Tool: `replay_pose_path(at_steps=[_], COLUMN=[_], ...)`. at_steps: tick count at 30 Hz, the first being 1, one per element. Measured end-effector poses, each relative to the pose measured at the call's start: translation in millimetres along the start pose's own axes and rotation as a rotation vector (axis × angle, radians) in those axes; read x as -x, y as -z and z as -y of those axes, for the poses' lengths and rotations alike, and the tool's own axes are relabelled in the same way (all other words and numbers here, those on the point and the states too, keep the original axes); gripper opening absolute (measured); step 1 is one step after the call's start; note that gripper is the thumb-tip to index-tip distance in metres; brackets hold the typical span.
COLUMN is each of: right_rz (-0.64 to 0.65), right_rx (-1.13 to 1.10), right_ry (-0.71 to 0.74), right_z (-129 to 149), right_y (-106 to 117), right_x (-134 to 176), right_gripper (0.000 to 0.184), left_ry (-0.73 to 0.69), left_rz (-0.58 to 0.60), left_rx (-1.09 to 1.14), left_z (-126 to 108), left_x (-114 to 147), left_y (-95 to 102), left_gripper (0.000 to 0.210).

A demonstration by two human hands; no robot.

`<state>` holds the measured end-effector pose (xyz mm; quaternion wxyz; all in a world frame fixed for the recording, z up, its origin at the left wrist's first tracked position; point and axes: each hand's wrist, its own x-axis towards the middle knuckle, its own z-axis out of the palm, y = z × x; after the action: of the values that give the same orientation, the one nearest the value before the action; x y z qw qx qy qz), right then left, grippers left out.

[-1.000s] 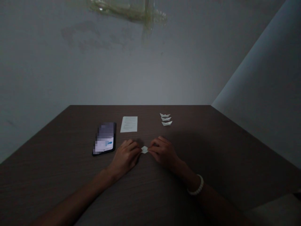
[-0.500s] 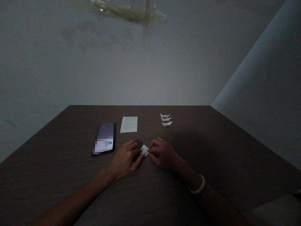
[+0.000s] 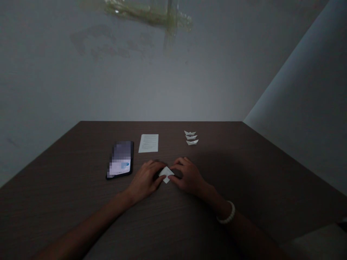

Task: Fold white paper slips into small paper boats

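A small folded white paper [image 3: 166, 174], diamond-shaped, lies at the middle of the table between my hands. My left hand [image 3: 148, 177] grips its left side, the thumb on its face and the fingers at its upper left edge. From the other side, my right hand [image 3: 188, 176] holds it with the thumb on its face and the fingers at the upper right edge. The fingertips hide parts of the paper's edges. A white beaded bracelet [image 3: 229, 213] circles my right wrist.
Three small paper boats [image 3: 192, 138] stand in a column beyond my right hand. A printed sheet of paper [image 3: 149, 143] lies beyond my left hand. To the left, a phone [image 3: 120, 160] with its screen lit rests on the dark wooden table [image 3: 81, 151]. A wall stands behind.
My thumbs have moved from the paper's edges onto its face, and more of the diamond shows. My right fingers have shifted slightly up. The boats, sheet and phone stay put.
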<state>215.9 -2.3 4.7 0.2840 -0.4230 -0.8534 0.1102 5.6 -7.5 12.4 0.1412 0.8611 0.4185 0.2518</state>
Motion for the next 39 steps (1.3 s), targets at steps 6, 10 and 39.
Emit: replay_pose_path(at_steps=[6, 10, 39], right_rz=[-0.006, -0.024, 0.057], right_rx=[-0.062, -0.090, 0.113], right_ry=[-0.001, -0.017, 0.230], right_z=[-0.8, -1.1, -5.8], right_y=[-3.8, -5.2, 3.5], right_x=[-1.9, -2.4, 0.1], right_gripper=[0.022, 0.013, 0.013], left_ry=[0.018, 0.026, -0.295], left_rz=[-0.028, -0.075, -0.027], left_rx=[0.046, 0.076, -0.082], left_z=[6.9, 11.1, -0.2], left_x=[4.2, 4.4, 11.2], left_y=[-5.7, -8.4, -6.4], left_gripper=[0.032, 0.038, 0.016])
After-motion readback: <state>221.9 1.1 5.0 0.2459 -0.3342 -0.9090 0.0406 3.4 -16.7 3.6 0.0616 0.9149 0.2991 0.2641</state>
